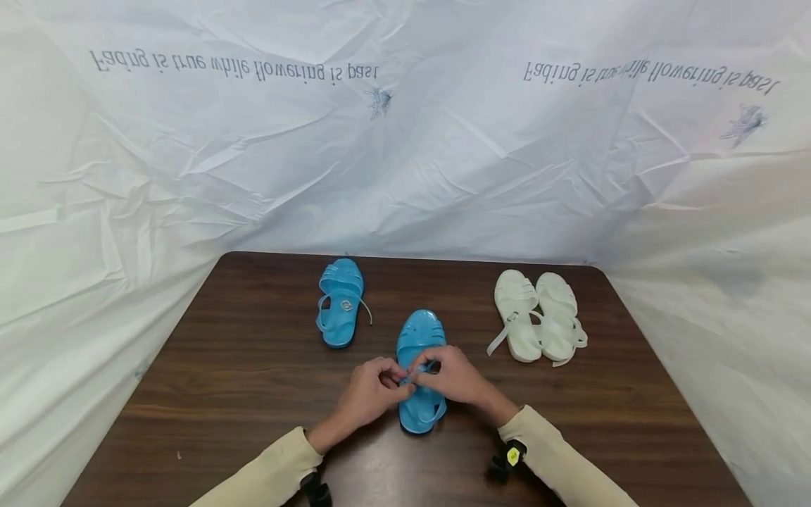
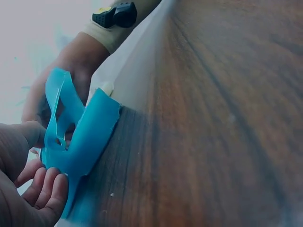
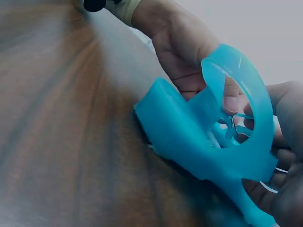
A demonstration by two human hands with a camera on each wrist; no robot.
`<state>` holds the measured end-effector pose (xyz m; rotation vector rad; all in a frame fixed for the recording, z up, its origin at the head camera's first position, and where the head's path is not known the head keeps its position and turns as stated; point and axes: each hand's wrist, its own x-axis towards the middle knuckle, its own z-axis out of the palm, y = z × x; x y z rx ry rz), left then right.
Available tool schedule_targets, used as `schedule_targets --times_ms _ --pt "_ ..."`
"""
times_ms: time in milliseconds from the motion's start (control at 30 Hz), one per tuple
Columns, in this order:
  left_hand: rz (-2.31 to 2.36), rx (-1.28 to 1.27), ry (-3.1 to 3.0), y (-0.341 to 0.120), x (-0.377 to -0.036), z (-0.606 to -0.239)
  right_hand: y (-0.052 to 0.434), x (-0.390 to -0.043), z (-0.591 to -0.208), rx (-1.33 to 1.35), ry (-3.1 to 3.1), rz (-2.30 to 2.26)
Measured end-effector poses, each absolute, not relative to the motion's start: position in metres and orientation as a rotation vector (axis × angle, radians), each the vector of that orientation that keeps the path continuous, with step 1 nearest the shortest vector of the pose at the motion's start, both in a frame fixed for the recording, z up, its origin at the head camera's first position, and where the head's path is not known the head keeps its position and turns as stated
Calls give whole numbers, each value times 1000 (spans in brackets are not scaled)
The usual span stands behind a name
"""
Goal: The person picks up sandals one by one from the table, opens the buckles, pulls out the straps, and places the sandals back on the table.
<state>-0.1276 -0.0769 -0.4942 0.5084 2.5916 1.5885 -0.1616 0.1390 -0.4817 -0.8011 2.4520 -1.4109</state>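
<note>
A blue jelly sandal (image 1: 421,327) lies on the table with its toe pointing away from me. Both hands meet over its ankle strap. From the left side, my left hand (image 1: 374,387) pinches the strap near its buckle between thumb and fingers. Opposite it, my right hand (image 1: 453,377) pinches the strap's thin end with curled fingers. A small metal buckle (image 3: 233,124) shows between the fingertips in the right wrist view, partly hidden by the strap loop. In the left wrist view, the sandal's heel (image 2: 97,123) stands close beside the left fingers (image 2: 47,189).
Another blue sandal (image 1: 342,303) lies farther back on the left, its strap end loose. A pair of white sandals (image 1: 516,296) sits at the back right, side by side. The brown wooden table (image 1: 253,366) ends at white sheeting (image 1: 405,176) with printed lettering.
</note>
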Motion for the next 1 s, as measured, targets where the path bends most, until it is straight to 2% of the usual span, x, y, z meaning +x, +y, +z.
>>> schedule_targets --times_ms 433,767,1000 --pt "1626 546 2648 -76 -127 -499 135 -154 -501 -586 2383 -1655" --pt "1704 550 2595 -76 -127 -501 133 -147 -496 -273 2390 -1772" --pt "1746 493 2469 -83 -125 -501 139 -150 -489 -357 2337 -1700"
